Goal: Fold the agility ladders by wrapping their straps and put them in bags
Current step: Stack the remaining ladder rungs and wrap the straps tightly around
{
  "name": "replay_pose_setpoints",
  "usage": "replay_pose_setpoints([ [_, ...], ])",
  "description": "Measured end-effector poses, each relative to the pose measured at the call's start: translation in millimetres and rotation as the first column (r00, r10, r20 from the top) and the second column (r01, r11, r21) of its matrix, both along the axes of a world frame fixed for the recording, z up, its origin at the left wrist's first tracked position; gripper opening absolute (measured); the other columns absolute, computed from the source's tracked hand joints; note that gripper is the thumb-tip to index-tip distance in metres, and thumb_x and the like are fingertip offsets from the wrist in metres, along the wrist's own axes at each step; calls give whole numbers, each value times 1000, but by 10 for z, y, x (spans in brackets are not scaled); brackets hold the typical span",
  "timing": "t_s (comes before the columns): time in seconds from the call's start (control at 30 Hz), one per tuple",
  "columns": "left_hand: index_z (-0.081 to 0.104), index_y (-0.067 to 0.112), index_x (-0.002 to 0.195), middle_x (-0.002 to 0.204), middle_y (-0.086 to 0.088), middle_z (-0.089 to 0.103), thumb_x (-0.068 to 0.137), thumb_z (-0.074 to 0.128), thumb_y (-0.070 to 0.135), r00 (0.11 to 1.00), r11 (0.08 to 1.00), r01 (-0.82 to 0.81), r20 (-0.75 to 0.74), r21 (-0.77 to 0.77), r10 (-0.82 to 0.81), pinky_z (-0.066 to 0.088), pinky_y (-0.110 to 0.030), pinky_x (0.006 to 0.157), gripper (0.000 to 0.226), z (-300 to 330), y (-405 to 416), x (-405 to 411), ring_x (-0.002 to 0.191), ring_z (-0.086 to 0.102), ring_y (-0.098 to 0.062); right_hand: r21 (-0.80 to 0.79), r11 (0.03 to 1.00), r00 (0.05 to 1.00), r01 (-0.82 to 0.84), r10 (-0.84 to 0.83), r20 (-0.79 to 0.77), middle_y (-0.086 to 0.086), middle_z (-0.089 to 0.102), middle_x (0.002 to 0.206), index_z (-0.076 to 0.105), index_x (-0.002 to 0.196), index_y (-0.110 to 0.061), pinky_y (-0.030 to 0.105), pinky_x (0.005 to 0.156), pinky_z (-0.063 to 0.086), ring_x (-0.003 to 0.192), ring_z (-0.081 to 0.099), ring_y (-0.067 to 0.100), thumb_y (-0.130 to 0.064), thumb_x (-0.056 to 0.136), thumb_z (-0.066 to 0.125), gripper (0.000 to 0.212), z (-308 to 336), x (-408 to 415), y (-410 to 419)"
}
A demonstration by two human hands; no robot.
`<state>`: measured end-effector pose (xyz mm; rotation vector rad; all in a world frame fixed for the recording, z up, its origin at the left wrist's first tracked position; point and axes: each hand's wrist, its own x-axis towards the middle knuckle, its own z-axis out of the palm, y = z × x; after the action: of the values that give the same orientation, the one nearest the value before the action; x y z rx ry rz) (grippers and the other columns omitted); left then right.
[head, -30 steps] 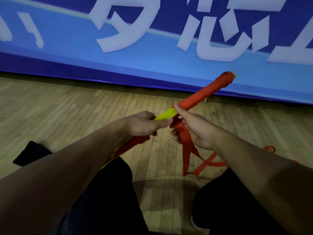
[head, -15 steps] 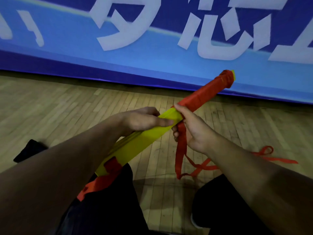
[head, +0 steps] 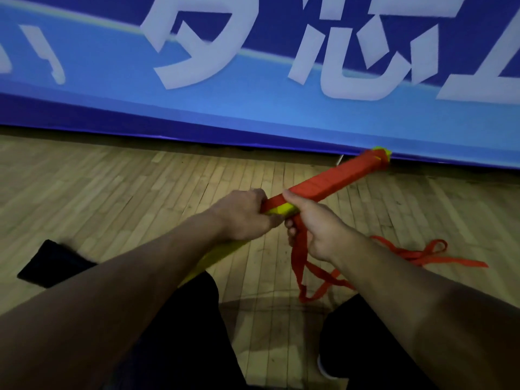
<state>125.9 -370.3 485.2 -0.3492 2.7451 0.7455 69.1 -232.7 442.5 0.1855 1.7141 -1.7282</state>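
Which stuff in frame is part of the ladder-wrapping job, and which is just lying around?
In the job:
- ladder bundle, yellow rungs partly wrapped in red
- loose red strap trailing on the floor
- left hand gripping the bundle
- right hand gripping bundle and strap
- dark flat item on the floor, possibly a bag; cannot tell

Lying about:
- blue banner
- wooden floor

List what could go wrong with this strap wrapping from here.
1. The loose red strap trails in loops on the wooden floor and may tangle as it is drawn in.
2. Yellow rungs show bare between the left hand and right hand; a slack pull could loosen the wrapped red section.
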Motion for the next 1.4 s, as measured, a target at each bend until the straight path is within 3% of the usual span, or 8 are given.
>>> replay_pose_setpoints([
  [0.2, 61, 17, 117, 103, -11, 70, 90, 68, 31, 966, 760, -107, 247, 641, -72, 59, -37, 70, 31, 61, -162, 90, 80, 73, -25, -40, 992, 985, -122, 116, -125, 8, 58, 75, 72, 108, 0, 27, 52, 46, 51, 51, 11, -54, 92, 62, 57, 13, -36, 29],
  [0.33, 49, 22, 130, 107, -3, 64, 89, 70, 22, 998, 993, -65, 33, 99, 62, 52, -27, 63, 46, -54, -94, 0, 87, 67, -16, 119, 972, 973, -204, 214, -82, 3, 63, 66, 70, 105, -3, 28, 56, 51, 53, 59, 12, -63, 92, 55, 63, 104, -31, 58],
  [0.47, 27, 35, 146, 105, -3, 54, 93, 62, 37, 992, 899, 0, -111, -439, -54, 53, -32, 73, 64, -195, 128, 36, 91, 59, -19, 104, 985, 988, -134, 141, -67, -2, 57, 59, 70, 99, -9, 24, 50, 47, 46, 52, 9, -64, 90, 58, 57, 144, -6, -54],
  [0.67, 39, 26, 146, 135, -6, 55, 92, 52, 59, 986, 971, -118, 142, 209, 89, 45, -41, 96, 64, -42, -42, -64, 119, 55, -28, -14, 1000, 999, -27, 27, -28, -3, 55, 59, 69, 104, -13, 26, 51, 46, 46, 50, 8, -38, 95, 66, 27, -5, -30, 2],
  [0.8, 58, 8, 126, 108, -10, 72, 89, 65, 47, 958, 843, -175, 286, 508, 27, 57, -38, 82, 55, 31, -244, 3, 91, 74, -25, -63, 993, 992, -105, 99, -84, 0, 55, 61, 69, 106, -9, 27, 51, 46, 48, 51, 10, -40, 95, 64, 33, 26, -77, 21],
  [1.07, 33, 27, 142, 114, -4, 55, 91, 67, 27, 994, 876, 51, -58, -479, -90, 53, -28, 71, 61, -166, 218, -41, 89, 58, -17, 148, 988, 995, -46, 31, 100, 4, 64, 67, 70, 107, -9, 28, 55, 50, 54, 58, 16, -61, 87, 65, 56, 52, -25, -110],
  [1.27, 57, 20, 127, 116, 0, 68, 100, 55, 19, 960, 831, -71, 264, 552, -94, 56, -28, 79, 28, 185, -306, 9, 102, 69, -15, 121, 991, 983, -52, 30, 183, -2, 54, 54, 65, 72, -16, 24, 47, 40, 39, 43, 9, -39, 94, 59, 33, -64, -1, 153],
  [1.4, 33, 32, 149, 146, -4, 47, 82, 78, 14, 992, 976, 127, 0, 174, -129, 48, -37, 102, 83, -233, -392, 8, 129, 50, -22, -213, 957, 933, -199, 252, 256, -2, 49, 48, 64, 62, -9, 19, 39, 37, 33, 38, 8, -47, 98, 46, 55, 93, -41, 192],
])
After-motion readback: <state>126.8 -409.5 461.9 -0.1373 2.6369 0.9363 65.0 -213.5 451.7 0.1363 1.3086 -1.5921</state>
